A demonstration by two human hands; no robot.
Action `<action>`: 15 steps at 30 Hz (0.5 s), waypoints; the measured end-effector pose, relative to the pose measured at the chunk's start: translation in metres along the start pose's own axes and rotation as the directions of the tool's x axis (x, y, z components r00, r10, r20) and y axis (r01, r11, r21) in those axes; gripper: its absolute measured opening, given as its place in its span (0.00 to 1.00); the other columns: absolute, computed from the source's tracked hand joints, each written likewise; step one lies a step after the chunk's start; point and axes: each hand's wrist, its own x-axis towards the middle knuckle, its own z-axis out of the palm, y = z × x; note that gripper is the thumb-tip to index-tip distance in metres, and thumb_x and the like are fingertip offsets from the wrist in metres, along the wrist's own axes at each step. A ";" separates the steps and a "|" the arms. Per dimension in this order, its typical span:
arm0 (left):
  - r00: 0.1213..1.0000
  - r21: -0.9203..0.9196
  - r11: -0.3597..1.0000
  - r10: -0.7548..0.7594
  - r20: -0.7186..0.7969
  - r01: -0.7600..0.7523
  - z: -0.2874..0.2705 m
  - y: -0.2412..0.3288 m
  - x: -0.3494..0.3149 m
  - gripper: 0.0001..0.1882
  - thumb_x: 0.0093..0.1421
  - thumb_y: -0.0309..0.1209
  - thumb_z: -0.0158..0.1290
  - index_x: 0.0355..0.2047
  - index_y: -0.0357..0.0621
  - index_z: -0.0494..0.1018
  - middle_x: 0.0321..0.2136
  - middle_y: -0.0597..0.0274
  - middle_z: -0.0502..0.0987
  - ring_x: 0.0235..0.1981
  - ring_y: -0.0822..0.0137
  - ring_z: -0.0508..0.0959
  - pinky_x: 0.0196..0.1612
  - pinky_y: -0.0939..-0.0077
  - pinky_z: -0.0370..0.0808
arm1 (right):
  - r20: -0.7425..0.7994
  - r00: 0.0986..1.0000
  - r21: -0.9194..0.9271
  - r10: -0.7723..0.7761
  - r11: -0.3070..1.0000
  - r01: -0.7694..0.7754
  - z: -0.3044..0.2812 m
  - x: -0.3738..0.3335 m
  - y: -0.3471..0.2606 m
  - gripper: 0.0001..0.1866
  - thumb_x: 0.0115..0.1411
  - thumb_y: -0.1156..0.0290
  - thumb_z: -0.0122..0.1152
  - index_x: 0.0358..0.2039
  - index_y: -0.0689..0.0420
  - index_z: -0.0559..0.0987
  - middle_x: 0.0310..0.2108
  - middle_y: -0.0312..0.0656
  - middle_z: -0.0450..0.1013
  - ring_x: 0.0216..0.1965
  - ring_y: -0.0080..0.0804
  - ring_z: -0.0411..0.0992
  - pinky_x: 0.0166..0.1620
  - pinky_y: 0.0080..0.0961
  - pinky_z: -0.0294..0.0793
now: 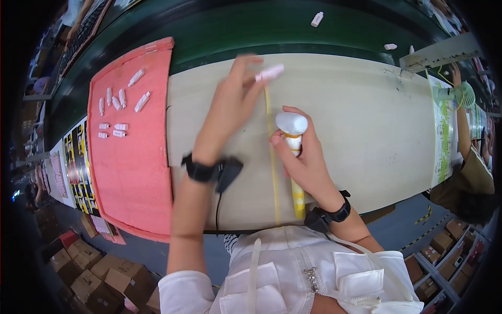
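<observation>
My left hand, blurred by motion, is raised over the far part of the beige work surface. Between its thumb and fingers is one end of a small pale pink bottle, also smeared. My right hand is wrapped round a white round-headed tool with a thin orange band below its head. A yellow-and-white striped shaft shows under that hand, toward my body; the hand hides where it joins the tool. Both wrists wear black straps with small dark boxes.
A pink padded mat on the left bears several small white bottles. Beyond the surface runs a dark green conveyor belt with a bottle on it. A metal bracket and green fan stand right, near another person.
</observation>
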 end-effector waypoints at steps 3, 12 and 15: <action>0.972 0.048 0.971 -0.231 -0.034 0.233 -0.008 0.017 -0.060 0.13 0.64 0.22 0.59 0.49 0.41 0.77 0.42 0.57 0.82 0.44 0.61 0.83 0.47 0.71 0.78 | 0.053 0.998 -0.025 0.033 0.999 -0.032 -0.001 -0.007 -0.008 0.24 0.72 0.70 0.51 0.66 0.56 0.60 0.36 0.37 0.74 0.18 0.16 0.65 0.20 0.17 0.65; 0.975 0.311 0.943 -0.051 -0.218 0.119 0.011 0.012 -0.110 0.10 0.50 0.26 0.68 0.35 0.47 0.85 0.39 0.67 0.84 0.50 0.63 0.79 0.58 0.62 0.63 | 0.133 0.986 -0.325 0.105 0.944 -0.057 0.010 -0.007 -0.011 0.24 0.74 0.69 0.46 0.67 0.57 0.58 0.31 0.38 0.73 0.16 0.20 0.67 0.20 0.20 0.66; 0.975 0.286 0.953 -0.033 -0.219 0.097 0.011 0.008 -0.109 0.09 0.49 0.26 0.69 0.33 0.47 0.85 0.37 0.68 0.85 0.49 0.64 0.80 0.57 0.62 0.63 | 0.130 0.974 -0.334 0.184 0.933 -0.132 0.007 -0.007 -0.018 0.24 0.74 0.70 0.46 0.67 0.58 0.58 0.30 0.38 0.73 0.17 0.21 0.67 0.21 0.21 0.66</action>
